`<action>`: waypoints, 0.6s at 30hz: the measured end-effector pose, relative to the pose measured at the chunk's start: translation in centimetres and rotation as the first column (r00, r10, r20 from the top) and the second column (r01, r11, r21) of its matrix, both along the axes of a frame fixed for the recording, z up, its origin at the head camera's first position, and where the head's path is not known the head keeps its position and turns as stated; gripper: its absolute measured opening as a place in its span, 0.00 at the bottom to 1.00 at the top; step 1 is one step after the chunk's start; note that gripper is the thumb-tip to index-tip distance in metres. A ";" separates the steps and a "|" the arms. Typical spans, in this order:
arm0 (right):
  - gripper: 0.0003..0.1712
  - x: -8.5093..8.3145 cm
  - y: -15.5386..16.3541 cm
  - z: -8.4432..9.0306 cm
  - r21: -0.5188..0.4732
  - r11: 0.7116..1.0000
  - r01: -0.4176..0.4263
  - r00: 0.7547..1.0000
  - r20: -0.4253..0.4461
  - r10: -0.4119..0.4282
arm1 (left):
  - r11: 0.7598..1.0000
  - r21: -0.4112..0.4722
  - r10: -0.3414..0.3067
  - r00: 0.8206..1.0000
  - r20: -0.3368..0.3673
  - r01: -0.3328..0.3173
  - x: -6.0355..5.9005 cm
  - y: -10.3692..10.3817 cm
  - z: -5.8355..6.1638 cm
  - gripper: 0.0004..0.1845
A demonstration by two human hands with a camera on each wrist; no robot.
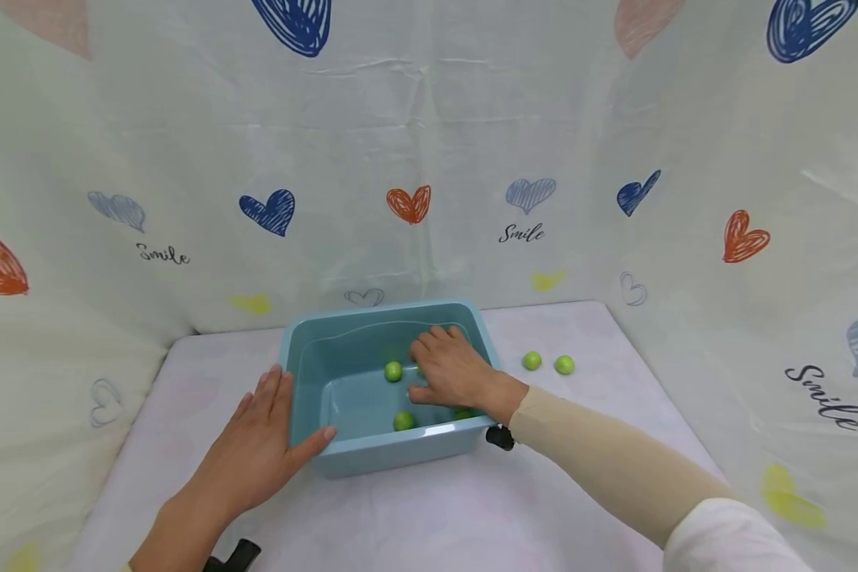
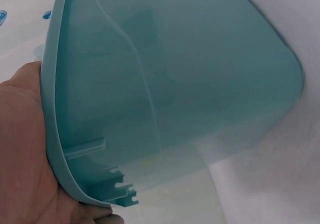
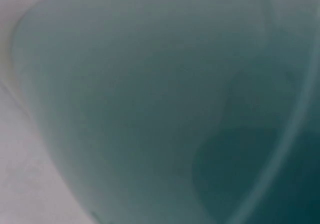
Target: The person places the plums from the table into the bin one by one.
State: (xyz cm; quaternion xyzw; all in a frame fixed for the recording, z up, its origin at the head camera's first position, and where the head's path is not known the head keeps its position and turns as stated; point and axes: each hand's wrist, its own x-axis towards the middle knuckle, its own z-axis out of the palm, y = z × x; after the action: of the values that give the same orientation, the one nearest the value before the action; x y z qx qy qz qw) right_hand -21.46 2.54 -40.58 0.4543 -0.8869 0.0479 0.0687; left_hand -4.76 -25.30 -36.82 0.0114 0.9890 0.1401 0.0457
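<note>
A light blue plastic basin (image 1: 393,453) stands on the table with small round green balls in it. One green ball (image 1: 393,371) lies near the middle, another (image 1: 403,421) by the front wall, and a third (image 1: 462,413) is partly covered by the right forearm. My left hand (image 1: 257,445) rests on the basin's left rim, fingers extended and thumb over the front corner; the left wrist view shows the palm against the rim (image 2: 50,109). Inside the basin's right half, my right hand (image 1: 452,369) reaches down with bent fingers. A sliver of green shows beside them; whether they grip it is hidden.
Two more green balls (image 1: 532,361) (image 1: 564,365) lie on the pale tablecloth (image 1: 543,492) right of the basin. A white curtain (image 1: 429,143) printed with hearts surrounds the table at the back and sides. The right wrist view shows mostly the blurred basin wall (image 3: 125,109).
</note>
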 end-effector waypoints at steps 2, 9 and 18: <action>0.23 0.1 0.0 0.1 -0.015 1.000 0.005 1.000 -0.005 -0.005 | 1.000 -0.001 -0.002 1.000 0.000 0.002 0.1 -0.1 -0.1 0.67; 0.21 0.5 2.5 2.2 -0.162 0.986 0.034 0.999 -0.036 -0.040 | 1.000 0.006 -0.007 1.000 0.019 0.007 0.0 0.0 -0.3 0.67; 0.17 -2.9 12.5 2.3 -0.311 0.930 0.197 0.967 -0.097 -0.237 | 1.000 -0.023 -0.020 1.000 -0.007 0.020 -0.2 -0.2 -0.2 0.67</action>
State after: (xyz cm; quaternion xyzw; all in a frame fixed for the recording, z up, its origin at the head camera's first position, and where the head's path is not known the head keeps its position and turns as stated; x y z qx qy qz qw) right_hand -24.36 15.07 -38.24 0.3398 -0.9077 0.1430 0.2005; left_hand -4.91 -25.51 -37.06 0.0214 0.9906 0.1282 0.0439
